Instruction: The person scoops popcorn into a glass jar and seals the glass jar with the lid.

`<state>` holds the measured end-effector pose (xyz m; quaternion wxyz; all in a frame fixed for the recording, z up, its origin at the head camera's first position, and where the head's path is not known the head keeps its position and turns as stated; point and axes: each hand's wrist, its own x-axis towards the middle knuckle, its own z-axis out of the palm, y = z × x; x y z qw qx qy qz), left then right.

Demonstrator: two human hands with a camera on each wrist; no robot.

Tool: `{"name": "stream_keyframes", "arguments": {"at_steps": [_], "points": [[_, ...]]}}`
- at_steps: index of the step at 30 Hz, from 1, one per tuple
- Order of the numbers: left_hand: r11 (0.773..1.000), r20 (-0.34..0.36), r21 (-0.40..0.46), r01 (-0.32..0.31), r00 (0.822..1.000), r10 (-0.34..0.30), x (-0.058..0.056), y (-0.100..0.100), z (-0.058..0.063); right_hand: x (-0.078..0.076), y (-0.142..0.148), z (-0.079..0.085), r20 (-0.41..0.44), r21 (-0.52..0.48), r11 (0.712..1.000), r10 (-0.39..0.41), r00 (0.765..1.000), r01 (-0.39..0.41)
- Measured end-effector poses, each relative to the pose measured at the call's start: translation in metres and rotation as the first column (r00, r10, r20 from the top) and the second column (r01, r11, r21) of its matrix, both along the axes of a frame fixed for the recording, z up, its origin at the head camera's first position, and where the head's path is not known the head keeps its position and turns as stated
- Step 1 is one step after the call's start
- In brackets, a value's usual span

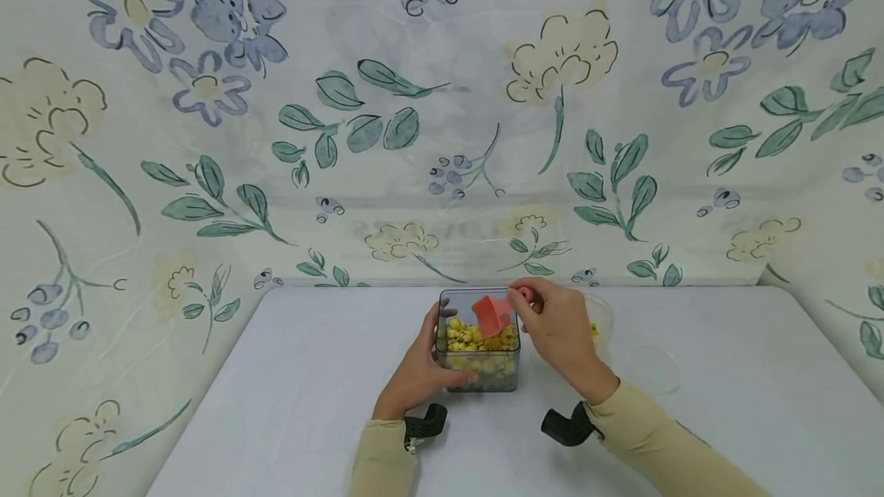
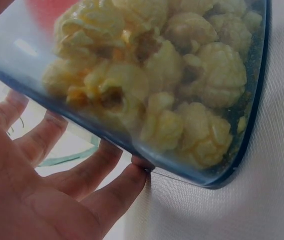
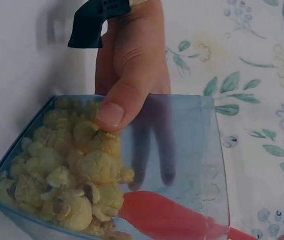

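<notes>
clock from the clear container, head view, 12 = far side. left hand at 8 o'clock, part-spread, grasping the clear container: thumb across near wall, fingers round the left side; left wrist view shows 4 spaced fingers at the wall. right hand at 2 o'clock, closed on the handle of the pink scoop, thumb and index pinching. scoop is tilted, handle up toward 2, head inside the rim, low by the popcorn; contact with popcorn, cannot tell. container upright on the white table, about mid-width, popcorn heaped well below rim, upper walls bare above it.

round clear tub at 3, near right hand and part hidden by it, some yellow pieces inside. thin clear disc flat at 3 to 4, just past tub. black wrist mounts at 4 and 7. tan sleeves toward 5 and 7. table's far edge near at 12, side edges well apart at 9 and 3, wide tabletop toward 9. floral sheet rises beyond 12.
</notes>
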<state>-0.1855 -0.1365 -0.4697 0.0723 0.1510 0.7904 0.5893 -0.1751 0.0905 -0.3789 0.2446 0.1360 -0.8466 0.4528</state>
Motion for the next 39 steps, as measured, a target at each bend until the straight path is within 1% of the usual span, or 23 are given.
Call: {"name": "stream_keyframes", "arguments": {"at_steps": [4,7,17,20,23,26,32,35,39], "points": [[1.0,0.002,-0.004,-0.003,1.0,0.003,0.0,0.0,0.0,-0.002,-0.003,-0.001,-0.056,0.078,0.997,0.002,0.998,0.002],[1.0,0.0,-0.016,-0.01,1.0,0.01,0.0,0.0,0.001,-0.003,-0.004,-0.003,-0.08,0.131,0.991,0.0,0.997,0.01],[1.0,-0.009,-0.022,-0.006,1.0,0.006,0.0,-0.001,0.002,-0.004,-0.01,-0.005,-0.107,0.238,0.971,0.034,0.994,-0.007],[1.0,-0.013,-0.017,-0.001,1.0,0.001,0.0,-0.002,0.001,-0.005,-0.012,-0.007,-0.084,0.251,0.968,0.042,0.996,-0.02],[1.0,-0.009,-0.008,0.007,1.0,-0.007,-0.001,-0.001,0.001,-0.006,-0.013,-0.009,-0.037,0.253,0.967,0.045,0.998,-0.034],[1.0,-0.007,-0.006,0.01,1.0,-0.01,0.0,-0.001,0.001,-0.008,-0.013,-0.011,0.004,0.221,0.974,0.055,0.998,-0.055],[1.0,-0.002,-0.013,-0.005,1.0,0.005,0.001,0.0,0.002,-0.006,-0.008,-0.015,0.013,0.116,0.991,0.069,0.998,-0.07],[1.0,0.002,-0.018,-0.008,1.0,0.008,0.001,0.0,0.002,-0.004,-0.004,-0.016,0.04,0.082,0.994,0.071,0.997,-0.074],[1.0,0.007,-0.021,-0.011,1.0,0.011,0.001,0.001,0.002,-0.002,-0.004,-0.019,0.004,0.139,0.988,0.064,0.998,-0.064]]}}
